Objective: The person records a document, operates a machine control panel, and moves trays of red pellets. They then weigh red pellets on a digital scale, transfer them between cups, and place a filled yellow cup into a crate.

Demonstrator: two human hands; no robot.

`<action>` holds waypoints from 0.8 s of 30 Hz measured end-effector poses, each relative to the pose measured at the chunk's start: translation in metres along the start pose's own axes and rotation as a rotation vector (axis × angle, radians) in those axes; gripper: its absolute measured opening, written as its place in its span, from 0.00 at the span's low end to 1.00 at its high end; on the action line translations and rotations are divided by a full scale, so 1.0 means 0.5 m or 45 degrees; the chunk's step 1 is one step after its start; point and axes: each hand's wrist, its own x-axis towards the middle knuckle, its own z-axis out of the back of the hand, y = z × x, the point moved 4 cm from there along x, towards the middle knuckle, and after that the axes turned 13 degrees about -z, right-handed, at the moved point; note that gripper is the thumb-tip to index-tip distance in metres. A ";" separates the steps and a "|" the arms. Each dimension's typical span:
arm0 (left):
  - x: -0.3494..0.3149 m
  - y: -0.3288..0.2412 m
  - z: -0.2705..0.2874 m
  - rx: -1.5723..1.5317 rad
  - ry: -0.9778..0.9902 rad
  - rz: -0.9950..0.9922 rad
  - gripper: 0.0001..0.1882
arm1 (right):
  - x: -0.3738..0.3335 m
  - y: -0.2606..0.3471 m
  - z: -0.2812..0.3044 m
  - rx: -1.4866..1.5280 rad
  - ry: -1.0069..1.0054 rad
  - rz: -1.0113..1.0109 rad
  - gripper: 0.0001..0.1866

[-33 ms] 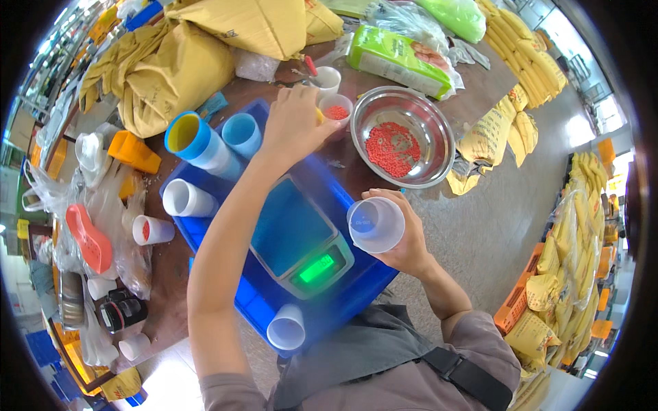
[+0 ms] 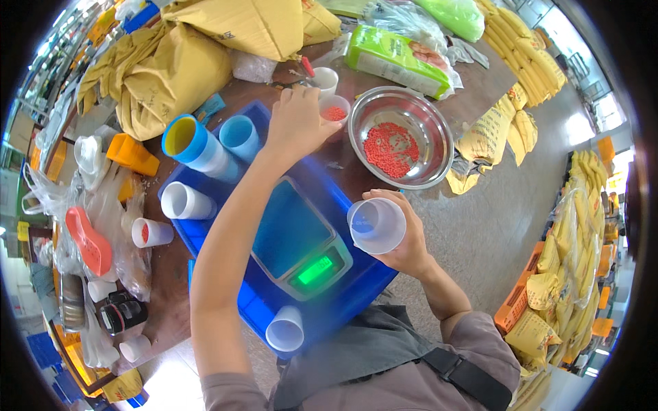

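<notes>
My right hand [image 2: 404, 236] is wrapped around a translucent white plastic cup [image 2: 379, 236], tilted so its mouth faces up at me. My left hand [image 2: 295, 123] reaches across to the far side of the blue tray, fingers curled and mostly hidden behind its back. Its thumb is beside a cup of red pellets [image 2: 334, 113]; whatever the fingers hold is out of sight. A digital scale [image 2: 288, 233] with a lit green display lies in the blue tray [image 2: 370, 281], partly behind my left forearm. Right of the pellet cup is a steel bowl [image 2: 439, 157] with red pellets.
Stacked blue cups [image 2: 195, 144], another blue cup [image 2: 240, 137] and white cups [image 2: 185, 201] lie around the tray's left side. A single white cup [image 2: 285, 329] is at its near edge. Yellow sacks [image 2: 171, 82] and a green package [image 2: 397, 61] cover the table's far side.
My left hand has barely shifted; a yellow sliver that showed beside its fingers is now hidden. My right hand keeps the cup in nearly the same place.
</notes>
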 end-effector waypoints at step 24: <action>0.011 -0.044 0.014 -0.546 -0.314 0.083 0.37 | 0.065 -0.084 0.145 0.201 -0.408 -0.381 0.39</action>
